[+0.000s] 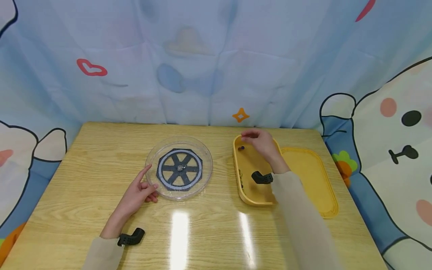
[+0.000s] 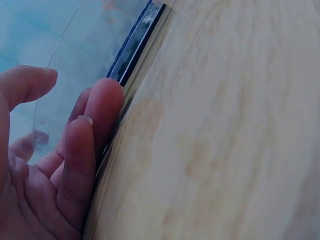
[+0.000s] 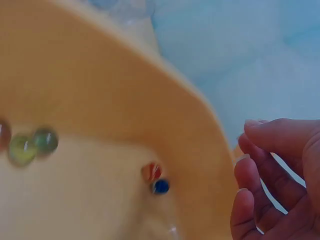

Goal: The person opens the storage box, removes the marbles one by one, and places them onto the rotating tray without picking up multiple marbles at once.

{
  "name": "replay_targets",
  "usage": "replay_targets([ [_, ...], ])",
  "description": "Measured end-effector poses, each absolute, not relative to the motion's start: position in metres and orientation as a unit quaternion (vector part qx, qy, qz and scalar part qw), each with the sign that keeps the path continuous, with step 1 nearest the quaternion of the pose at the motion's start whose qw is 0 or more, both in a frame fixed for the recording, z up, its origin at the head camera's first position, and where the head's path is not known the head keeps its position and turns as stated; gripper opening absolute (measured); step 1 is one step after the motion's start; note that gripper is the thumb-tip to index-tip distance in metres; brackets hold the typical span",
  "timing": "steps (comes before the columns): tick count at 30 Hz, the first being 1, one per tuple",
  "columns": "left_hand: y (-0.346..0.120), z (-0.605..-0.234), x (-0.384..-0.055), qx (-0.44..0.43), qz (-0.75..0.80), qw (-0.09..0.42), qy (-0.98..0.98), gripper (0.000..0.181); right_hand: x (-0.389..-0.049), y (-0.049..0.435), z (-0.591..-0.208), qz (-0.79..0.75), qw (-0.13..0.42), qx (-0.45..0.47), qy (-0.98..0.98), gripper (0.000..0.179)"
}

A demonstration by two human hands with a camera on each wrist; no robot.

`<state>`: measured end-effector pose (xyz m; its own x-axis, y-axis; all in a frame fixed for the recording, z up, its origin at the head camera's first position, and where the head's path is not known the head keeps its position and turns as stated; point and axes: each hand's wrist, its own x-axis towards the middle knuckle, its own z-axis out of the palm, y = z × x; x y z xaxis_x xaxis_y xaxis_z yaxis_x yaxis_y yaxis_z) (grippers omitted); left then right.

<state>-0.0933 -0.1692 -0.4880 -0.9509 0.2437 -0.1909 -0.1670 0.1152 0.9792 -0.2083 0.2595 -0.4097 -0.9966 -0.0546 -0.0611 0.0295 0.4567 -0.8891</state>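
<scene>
My left hand (image 1: 136,195) lies spread, my right hand (image 1: 262,143) loosely curled, seemingly empty; slippery-looking, hard marbles (image 3: 45,141) want mid-side pinching.

The head view is bright, two white glare streaks lying on the bench (image 1: 210,236) at lower centre. The left wrist view is dim, bluish — the right's yellow tray (image 3: 160,67) blurs at upper left.

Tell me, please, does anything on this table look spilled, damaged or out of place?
Nothing stands out. Marbles lie inside the yellow container, the clear dish rests on the table, the left hand touches its rim, and no crack or spill shows.
</scene>
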Motion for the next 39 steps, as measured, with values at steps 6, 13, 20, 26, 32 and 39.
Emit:
replay_targets([
  [6,-0.169,-0.487,-0.093,0.028,0.662,0.153,0.733,0.074,-0.210,0.272,-0.423,-0.498,0.034,0.022,0.866,0.025],
  [13,-0.169,-0.488,-0.093,0.026,0.662,0.151,0.733,0.074,-0.210,0.276,-0.442,-0.449,0.051,0.026,0.892,0.027],
  [20,-0.169,-0.490,-0.094,0.026,0.664,0.152,0.732,0.074,-0.211,0.275,-0.458,-0.427,0.074,0.017,0.901,0.029],
  [26,-0.169,-0.489,-0.094,0.025,0.663,0.152,0.733,0.074,-0.211,0.272,-0.460,-0.409,0.063,0.022,0.910,0.028],
  [32,-0.170,-0.489,-0.093,0.022,0.662,0.154,0.733,0.075,-0.210,0.269,-0.459,-0.385,0.049,0.035,0.921,0.025],
  [39,-0.170,-0.490,-0.094,0.027,0.662,0.153,0.733,0.075,-0.211,0.274,-0.458,-0.380,0.054,0.041,0.922,0.027],
])
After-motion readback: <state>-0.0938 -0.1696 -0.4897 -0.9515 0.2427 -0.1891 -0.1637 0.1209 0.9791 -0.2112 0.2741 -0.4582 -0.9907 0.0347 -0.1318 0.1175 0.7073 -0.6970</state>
